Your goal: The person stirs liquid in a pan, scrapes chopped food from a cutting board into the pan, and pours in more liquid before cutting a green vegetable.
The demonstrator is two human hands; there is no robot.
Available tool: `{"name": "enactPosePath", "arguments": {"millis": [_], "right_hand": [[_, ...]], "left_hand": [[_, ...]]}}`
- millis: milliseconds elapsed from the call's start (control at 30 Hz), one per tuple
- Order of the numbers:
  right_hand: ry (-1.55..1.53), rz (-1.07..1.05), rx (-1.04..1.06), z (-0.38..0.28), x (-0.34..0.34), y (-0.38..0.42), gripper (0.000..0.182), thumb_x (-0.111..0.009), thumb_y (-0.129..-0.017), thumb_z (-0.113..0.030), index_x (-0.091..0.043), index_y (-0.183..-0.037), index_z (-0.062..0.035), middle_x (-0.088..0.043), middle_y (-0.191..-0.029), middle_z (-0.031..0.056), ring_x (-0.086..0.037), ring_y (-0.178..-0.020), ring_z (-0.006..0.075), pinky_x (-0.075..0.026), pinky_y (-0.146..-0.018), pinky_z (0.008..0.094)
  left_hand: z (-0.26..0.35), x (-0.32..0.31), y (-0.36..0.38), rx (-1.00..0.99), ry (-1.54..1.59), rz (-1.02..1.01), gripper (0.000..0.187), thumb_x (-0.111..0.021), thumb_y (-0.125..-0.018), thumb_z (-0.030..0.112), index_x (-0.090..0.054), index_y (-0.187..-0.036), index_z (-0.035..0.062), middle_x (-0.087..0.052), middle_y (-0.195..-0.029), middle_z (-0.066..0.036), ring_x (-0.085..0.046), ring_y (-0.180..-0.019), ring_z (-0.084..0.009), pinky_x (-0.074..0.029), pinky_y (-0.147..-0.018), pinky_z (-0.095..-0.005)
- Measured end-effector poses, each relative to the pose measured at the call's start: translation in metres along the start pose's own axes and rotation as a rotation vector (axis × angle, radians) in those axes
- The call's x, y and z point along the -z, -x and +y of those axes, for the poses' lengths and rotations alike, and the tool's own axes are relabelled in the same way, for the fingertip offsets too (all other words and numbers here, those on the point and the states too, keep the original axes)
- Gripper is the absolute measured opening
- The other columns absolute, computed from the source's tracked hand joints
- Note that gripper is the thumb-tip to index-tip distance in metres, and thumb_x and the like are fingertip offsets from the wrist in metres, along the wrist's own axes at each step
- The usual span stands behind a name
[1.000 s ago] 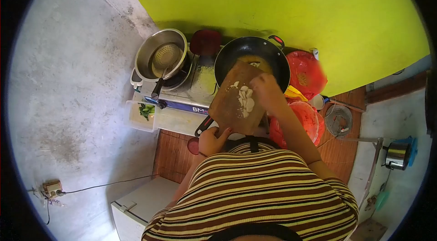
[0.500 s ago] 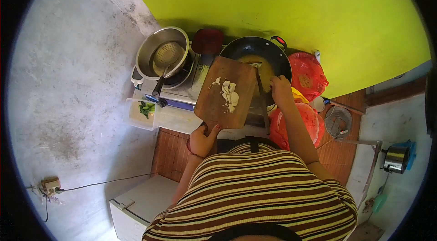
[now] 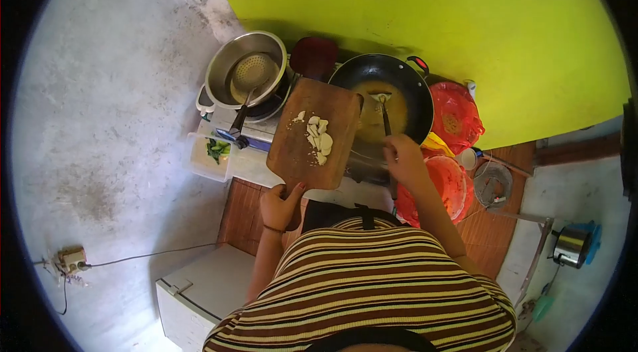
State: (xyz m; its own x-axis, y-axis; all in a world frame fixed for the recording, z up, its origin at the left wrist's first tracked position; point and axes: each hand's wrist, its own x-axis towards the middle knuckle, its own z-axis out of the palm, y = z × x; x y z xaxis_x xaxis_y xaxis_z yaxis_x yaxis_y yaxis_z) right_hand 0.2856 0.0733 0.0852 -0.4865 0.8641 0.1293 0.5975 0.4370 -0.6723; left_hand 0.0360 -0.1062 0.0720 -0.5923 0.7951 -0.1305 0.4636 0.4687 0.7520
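Note:
My left hand (image 3: pixel 282 207) is closed round the handle of a wooden cutting board (image 3: pixel 335 119), holding it over the front of the stove. On the board lie several white sliced pieces (image 3: pixel 319 139) with small crumbs about them. To its right is a black wok (image 3: pixel 420 103) with yellowish liquid (image 3: pixel 399 116) in the bottom. My right hand (image 3: pixel 403 158) grips the dark handle of a spatula (image 3: pixel 386 116), whose metal head rests in that liquid. The board's right edge overlaps the wok's left side in this view.
A steel pot (image 3: pixel 216 79) with a perforated ladle (image 3: pixel 256 71) stands on the left burner. Below it, a clear plastic container (image 3: pixel 199 164) holds green vegetables. Red plastic bags (image 3: pixel 458 103) sit right of the wok, a red lid-like object (image 3: pixel 314 58) behind the board. A green wall (image 3: pixel 425 6) rises behind.
The cutting board has shifted left, uncovering more of the wok. My right hand has gone from beside the wok's right rim down onto the spatula handle, which now stands more upright in view.

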Motion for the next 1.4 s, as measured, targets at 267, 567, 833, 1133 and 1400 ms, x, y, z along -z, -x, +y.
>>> {"name": "enactPosePath", "arguments": {"millis": [267,567,833,1133,1400], "right_hand": [[-0.182,-0.205,0.370,-0.091,-0.046,-0.013,0.024,-0.061,-0.076,-0.007,-0.060,-0.100,-0.0034,-0.056,-0.089,0.0146,-0.054,-0.086,0.0333,-0.045,-0.076,0.0404],[-0.062,-0.410,0.465,-0.131,-0.090,-0.021,0.028,-0.061,-0.076,-0.011,-0.058,-0.103,-0.0038,-0.056,-0.095,0.0144,-0.055,-0.088,0.0320,-0.046,-0.076,0.0397],[-0.025,-0.417,0.427,-0.120,-0.101,-0.023,0.027,-0.060,-0.078,-0.013,-0.059,-0.103,-0.0042,-0.056,-0.095,0.0146,-0.054,-0.090,0.0321,-0.045,-0.078,0.0406],[-0.091,-0.340,0.304,-0.103,-0.091,-0.016,0.028,-0.059,-0.078,-0.010,-0.059,-0.106,-0.0043,-0.057,-0.096,0.0148,-0.054,-0.089,0.0331,-0.044,-0.079,0.0401],[-0.100,-0.219,0.189,-0.083,-0.075,0.001,0.030,-0.060,-0.077,-0.007,-0.058,-0.106,-0.0047,-0.057,-0.097,0.0147,-0.053,-0.093,0.0326,-0.042,-0.082,0.0407]], "left_hand": [[-0.043,0.046,-0.001,-0.028,-0.073,0.078,0.049,-0.075,-0.071,0.036,-0.051,-0.052,-0.0024,-0.041,-0.044,-0.014,-0.037,-0.039,-0.0206,-0.029,-0.041,-0.0370],[-0.077,0.087,-0.014,0.127,-0.218,-0.130,0.043,-0.073,-0.074,0.037,-0.061,-0.063,-0.0037,-0.050,-0.052,-0.017,-0.048,-0.044,-0.0213,-0.037,-0.046,-0.0355],[-0.125,0.080,-0.051,0.019,-0.149,-0.196,0.048,-0.073,-0.073,0.040,-0.056,-0.057,-0.0016,-0.050,-0.051,-0.016,-0.042,-0.043,-0.0225,-0.035,-0.046,-0.0357],[-0.139,0.053,-0.094,0.010,-0.309,-0.361,0.059,-0.070,-0.069,0.054,-0.056,-0.056,-0.0016,-0.054,-0.053,-0.017,-0.051,-0.048,-0.0282,-0.039,-0.049,-0.0385],[-0.147,-0.013,-0.116,0.011,-0.248,-0.391,0.057,-0.069,-0.069,0.054,-0.063,-0.066,-0.0031,-0.060,-0.062,-0.019,-0.059,-0.056,-0.0311,-0.044,-0.054,-0.0386]]}}
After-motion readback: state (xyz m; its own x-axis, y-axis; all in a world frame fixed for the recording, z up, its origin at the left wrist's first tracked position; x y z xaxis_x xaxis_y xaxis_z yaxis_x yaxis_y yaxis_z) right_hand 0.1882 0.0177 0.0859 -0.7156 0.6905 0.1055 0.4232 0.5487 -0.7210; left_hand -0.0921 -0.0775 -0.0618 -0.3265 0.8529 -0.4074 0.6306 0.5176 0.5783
